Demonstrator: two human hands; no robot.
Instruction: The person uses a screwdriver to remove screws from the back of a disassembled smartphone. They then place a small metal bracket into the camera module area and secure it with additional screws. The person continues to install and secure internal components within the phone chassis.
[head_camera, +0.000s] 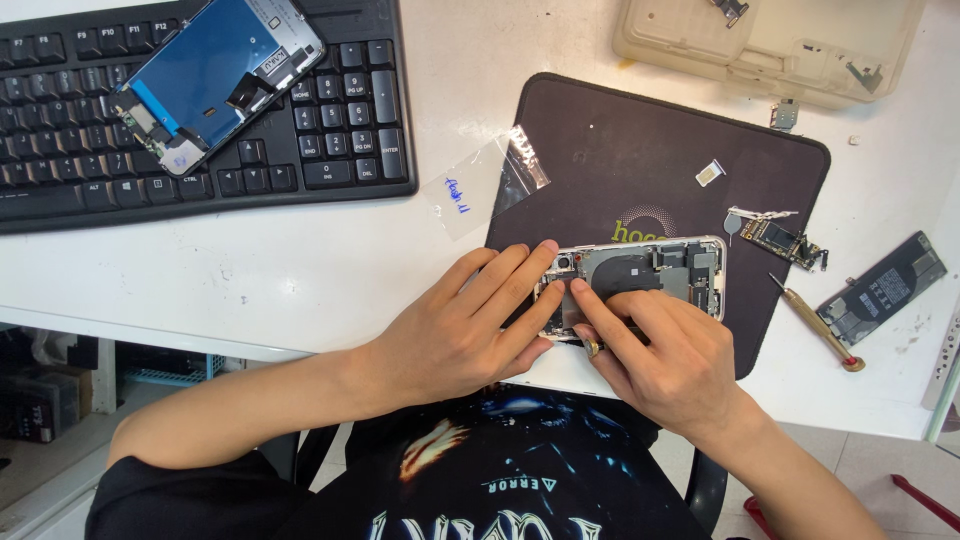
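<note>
- The left hand (455, 325) lies flat, fingers spread over the near end of the opened phone (640, 280), pinning it steady on the dark mat (650, 150).
- The right hand (665, 350) presses fingertips inside the phone, gripping nothing that shows.
- A screwdriver (815, 325) and loose battery (880, 285) wait alongside, within reach.
- Farther back, the removed screen (215, 75) rests on a keyboard (60, 140), off the bench (250, 270).

Head view, steeply downward, seemingly close
</note>
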